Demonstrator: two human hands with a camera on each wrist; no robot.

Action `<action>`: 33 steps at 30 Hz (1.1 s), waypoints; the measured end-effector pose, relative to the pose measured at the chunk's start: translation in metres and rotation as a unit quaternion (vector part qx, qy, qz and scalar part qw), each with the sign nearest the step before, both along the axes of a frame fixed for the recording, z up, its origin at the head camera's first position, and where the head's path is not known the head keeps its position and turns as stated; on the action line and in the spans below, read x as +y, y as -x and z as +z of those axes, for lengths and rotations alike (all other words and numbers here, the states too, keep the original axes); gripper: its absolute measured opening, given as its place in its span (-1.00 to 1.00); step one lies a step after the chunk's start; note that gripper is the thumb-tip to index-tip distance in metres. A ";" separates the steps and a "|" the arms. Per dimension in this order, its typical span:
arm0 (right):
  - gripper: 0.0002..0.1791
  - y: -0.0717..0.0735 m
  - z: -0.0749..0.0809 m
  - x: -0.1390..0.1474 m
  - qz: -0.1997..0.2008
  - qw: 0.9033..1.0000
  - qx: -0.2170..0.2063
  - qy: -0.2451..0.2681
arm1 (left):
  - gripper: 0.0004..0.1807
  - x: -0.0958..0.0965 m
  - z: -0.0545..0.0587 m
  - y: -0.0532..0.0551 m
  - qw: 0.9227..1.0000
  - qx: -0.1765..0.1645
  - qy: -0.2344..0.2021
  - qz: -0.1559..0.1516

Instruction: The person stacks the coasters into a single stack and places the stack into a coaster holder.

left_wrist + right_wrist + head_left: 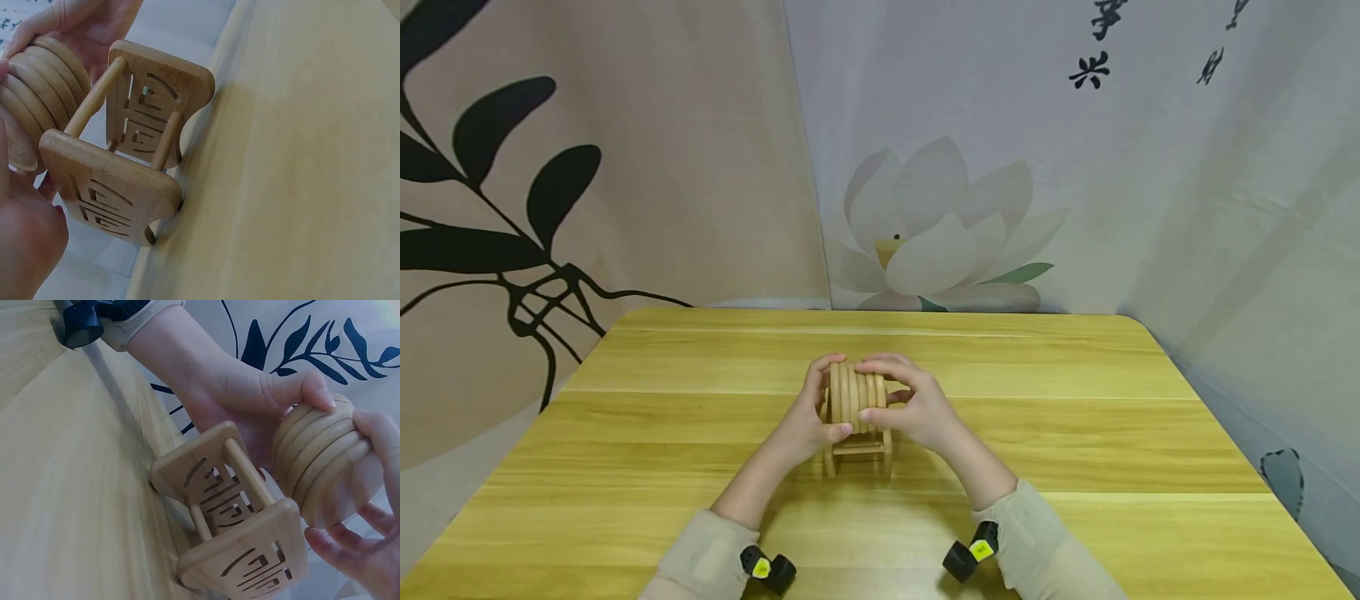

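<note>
A stack of several round wooden coasters [855, 398] is held between my two hands, with the discs standing on edge side by side. My left hand [806, 422] grips the stack's left end, thumb at the near side and fingers over the far side. From the right, my right hand [919, 407] holds the other end the same way. Directly below stands a wooden coaster rack [859, 448] on the table. In the left wrist view its two side panels [147, 103] show cut-out patterns and are joined by round rods [165, 142]. The coasters [331, 456] are raised over the rack's upper side.
The wood-grain table [647, 467] spreads around the rack on all sides. Behind its far edge hangs a curtain [700, 167] printed with leaves, a lotus and characters. Small black wrist cameras [970, 552] sit on both sleeves near the table's front.
</note>
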State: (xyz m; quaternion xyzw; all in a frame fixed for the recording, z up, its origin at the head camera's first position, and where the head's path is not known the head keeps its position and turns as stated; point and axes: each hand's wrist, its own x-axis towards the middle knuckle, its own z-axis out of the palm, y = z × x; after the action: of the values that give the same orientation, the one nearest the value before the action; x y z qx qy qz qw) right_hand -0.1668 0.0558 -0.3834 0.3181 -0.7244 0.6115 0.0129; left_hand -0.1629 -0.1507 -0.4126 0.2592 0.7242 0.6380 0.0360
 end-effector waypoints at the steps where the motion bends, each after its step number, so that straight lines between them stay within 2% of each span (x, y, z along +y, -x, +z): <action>1: -0.43 0.000 -0.001 0.000 0.000 1.000 0.000 0.000 | -0.03 0.000 -0.001 0.000 1.000 0.000 0.001 0.001; 13: -0.43 0.001 -0.004 -0.002 -0.010 1.000 -0.006 0.003 | -0.03 -0.001 -0.005 0.004 1.000 -0.001 0.004 -0.005; 30: -0.42 -0.001 -0.006 -0.004 -0.023 1.000 0.020 -0.002 | -0.02 0.000 -0.011 0.006 1.000 -0.001 -0.027 -0.015; 33: -0.42 -0.002 -0.007 -0.004 -0.029 0.999 0.028 -0.005 | -0.03 0.001 -0.012 0.006 1.000 -0.005 -0.026 -0.010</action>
State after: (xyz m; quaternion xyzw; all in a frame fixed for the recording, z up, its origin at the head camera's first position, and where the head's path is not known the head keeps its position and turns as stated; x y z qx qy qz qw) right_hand -0.1653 0.0519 -0.3901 0.3141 -0.7355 0.5982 0.0498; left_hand -0.1686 -0.1499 -0.4242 0.2637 0.7049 0.6573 0.0395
